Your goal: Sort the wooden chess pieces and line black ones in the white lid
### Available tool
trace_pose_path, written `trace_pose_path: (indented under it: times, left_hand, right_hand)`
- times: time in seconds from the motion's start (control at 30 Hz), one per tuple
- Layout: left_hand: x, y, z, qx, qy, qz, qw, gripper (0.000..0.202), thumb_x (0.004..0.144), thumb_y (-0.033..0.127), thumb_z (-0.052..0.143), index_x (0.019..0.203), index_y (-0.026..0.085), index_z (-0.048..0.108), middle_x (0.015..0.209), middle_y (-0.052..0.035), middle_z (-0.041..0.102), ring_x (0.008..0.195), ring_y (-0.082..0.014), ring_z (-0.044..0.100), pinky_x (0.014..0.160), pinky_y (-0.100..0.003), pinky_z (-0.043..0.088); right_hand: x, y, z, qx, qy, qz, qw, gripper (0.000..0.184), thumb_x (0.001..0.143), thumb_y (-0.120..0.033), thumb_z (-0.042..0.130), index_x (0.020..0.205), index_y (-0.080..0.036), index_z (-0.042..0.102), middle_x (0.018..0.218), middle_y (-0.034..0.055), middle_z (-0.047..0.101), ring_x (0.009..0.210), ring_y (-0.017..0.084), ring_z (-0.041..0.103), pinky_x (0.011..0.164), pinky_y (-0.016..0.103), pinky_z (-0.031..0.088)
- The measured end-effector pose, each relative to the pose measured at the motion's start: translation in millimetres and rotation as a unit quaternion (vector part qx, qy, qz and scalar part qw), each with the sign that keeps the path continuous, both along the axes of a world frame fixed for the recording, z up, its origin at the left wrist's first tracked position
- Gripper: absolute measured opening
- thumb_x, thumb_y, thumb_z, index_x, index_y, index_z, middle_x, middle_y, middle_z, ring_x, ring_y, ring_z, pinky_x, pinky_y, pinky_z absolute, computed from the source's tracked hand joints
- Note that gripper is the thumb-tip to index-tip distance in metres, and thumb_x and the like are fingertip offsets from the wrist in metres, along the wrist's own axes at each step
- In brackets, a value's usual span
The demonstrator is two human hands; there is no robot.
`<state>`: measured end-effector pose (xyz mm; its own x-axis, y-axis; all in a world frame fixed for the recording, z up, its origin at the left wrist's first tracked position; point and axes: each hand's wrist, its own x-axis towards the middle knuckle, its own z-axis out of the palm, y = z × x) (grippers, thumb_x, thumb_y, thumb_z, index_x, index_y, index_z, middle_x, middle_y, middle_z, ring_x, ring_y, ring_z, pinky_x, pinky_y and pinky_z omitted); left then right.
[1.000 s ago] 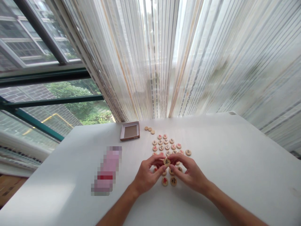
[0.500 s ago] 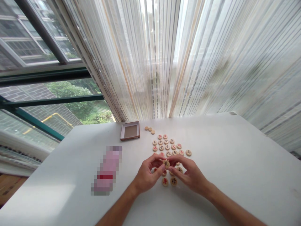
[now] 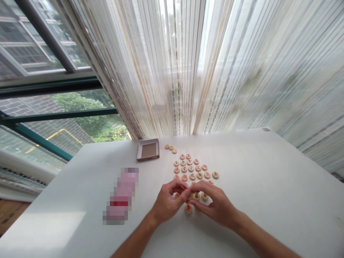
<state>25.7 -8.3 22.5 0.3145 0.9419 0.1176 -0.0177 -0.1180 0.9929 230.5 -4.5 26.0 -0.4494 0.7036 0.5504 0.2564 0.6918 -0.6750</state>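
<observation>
Several round wooden chess pieces (image 3: pixel 191 167) with red or black characters lie in rows on the white table (image 3: pixel 258 172). My left hand (image 3: pixel 169 201) and my right hand (image 3: pixel 216 205) meet just above the nearest pieces, fingertips pinched together over them. What sits between the fingertips is hidden. A red-marked piece (image 3: pixel 188 208) lies right under the hands. Two more pieces (image 3: pixel 200 196) show just past my right fingers.
A small brown box lid (image 3: pixel 148 150) lies at the back of the table, with three plain pieces (image 3: pixel 171 147) beside it. A blurred pink object (image 3: pixel 121 195) lies to the left of my hands. Striped curtains hang behind the table, and a window is at the left.
Both hands have sunk toward the table and come a little nearer to me. The black-marked piece held up between the fingertips before is no longer visible.
</observation>
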Motion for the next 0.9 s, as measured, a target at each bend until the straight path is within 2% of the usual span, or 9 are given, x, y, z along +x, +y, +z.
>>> trace_pose_path:
  times: [0.2, 0.37, 0.5, 0.63, 0.77, 0.9]
  left_hand:
    - [-3.0, -0.4, -3.5, -0.028, -0.013, -0.012, 0.999, 0.023, 0.095, 0.035, 0.064, 0.103, 0.013, 0.066, 0.083, -0.0066, 0.072, 0.075, -0.017, 0.07, 0.073, -0.028, 0.056]
    - [-4.2, -1.4, -0.2, -0.02, -0.034, -0.042, 0.998, 0.026, 0.096, 0.032, 0.063, 0.114, 0.013, 0.063, 0.094, -0.01, 0.073, 0.085, -0.0194, 0.071, 0.081, -0.031, 0.056]
    - [-2.8, -1.5, 0.8, -0.017, -0.017, -0.037, 0.999, 0.028, 0.094, 0.029, 0.066, 0.117, 0.014, 0.061, 0.103, -0.0119, 0.074, 0.093, -0.0209, 0.071, 0.085, -0.032, 0.056]
    - [-1.8, -0.2, 0.1, -0.019, 0.004, -0.027, 0.999, 0.031, 0.09, 0.029, 0.071, 0.116, 0.015, 0.061, 0.102, -0.0109, 0.075, 0.095, -0.0212, 0.072, 0.085, -0.031, 0.056]
    - [-2.4, -0.1, 1.3, 0.0, 0.034, -0.013, 0.999, 0.029, 0.091, 0.029, 0.07, 0.115, 0.016, 0.062, 0.099, -0.0095, 0.076, 0.092, -0.0201, 0.072, 0.084, -0.03, 0.057]
    - [-2.7, -1.5, 1.4, 0.061, 0.088, -0.003, 0.994, 0.029, 0.09, 0.026, 0.069, 0.117, 0.017, 0.065, 0.101, -0.0086, 0.075, 0.09, -0.019, 0.072, 0.083, -0.03, 0.058]
  right_hand:
    - [0.7, 1.2, -0.4, 0.015, 0.004, -0.02, 1.0, 0.021, 0.092, -0.02, 0.068, 0.113, -0.024, 0.064, 0.097, 0.0042, 0.074, 0.085, 0.018, 0.07, 0.077, 0.029, 0.055]
    - [3.4, 2.7, -1.4, -0.006, -0.013, -0.041, 0.999, 0.026, 0.092, -0.018, 0.065, 0.117, -0.024, 0.063, 0.095, 0.0032, 0.073, 0.084, 0.017, 0.069, 0.077, 0.028, 0.055]
    - [3.8, 3.4, -0.4, -0.012, -0.007, -0.042, 0.999, 0.026, 0.092, -0.018, 0.065, 0.117, -0.025, 0.062, 0.096, 0.0024, 0.072, 0.084, 0.016, 0.068, 0.077, 0.027, 0.055]
    - [3.8, 3.4, 0.6, -0.019, -0.008, -0.041, 0.999, 0.027, 0.092, -0.019, 0.065, 0.118, -0.026, 0.062, 0.097, 0.0025, 0.072, 0.084, 0.016, 0.068, 0.078, 0.027, 0.055]
    - [4.7, 3.7, -0.1, -0.04, -0.003, -0.035, 0.999, 0.024, 0.095, -0.019, 0.059, 0.117, -0.026, 0.062, 0.099, 0.0029, 0.072, 0.086, 0.017, 0.068, 0.08, 0.028, 0.055]
    - [4.9, 5.0, 0.1, -0.053, 0.0, -0.05, 0.997, 0.016, 0.095, -0.018, 0.058, 0.108, -0.024, 0.064, 0.093, 0.0021, 0.072, 0.082, 0.016, 0.067, 0.077, 0.027, 0.054]
